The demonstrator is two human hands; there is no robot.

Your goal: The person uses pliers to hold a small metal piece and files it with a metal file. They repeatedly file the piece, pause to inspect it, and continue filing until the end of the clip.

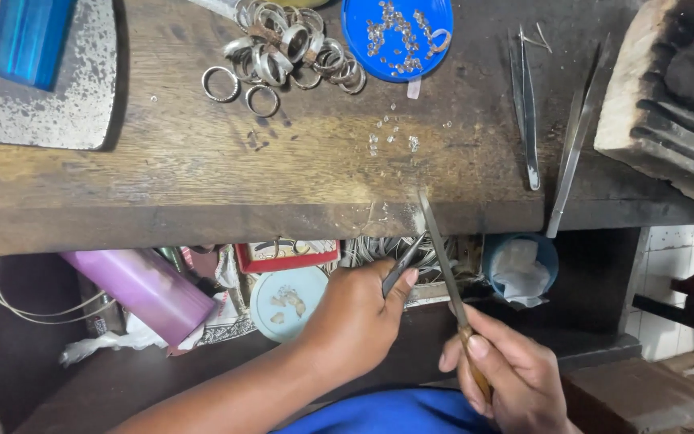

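From the head view, a slim metal file (441, 253) slants up from the right hand (508, 374) to the front edge of the wooden table (202, 185); its fingers (484, 347) are curled tight round the wooden handle. The left hand (355, 321) pinches small tweezers (403, 265) between pressed fingers, just beside the file.

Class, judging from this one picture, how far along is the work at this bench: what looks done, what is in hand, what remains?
Done: hard to tell; a heap of metal rings lies on the bench. In hand: the right hand holds a file against the bench edge, and the left hand grips a small tool. Left: loose stones lie unset.
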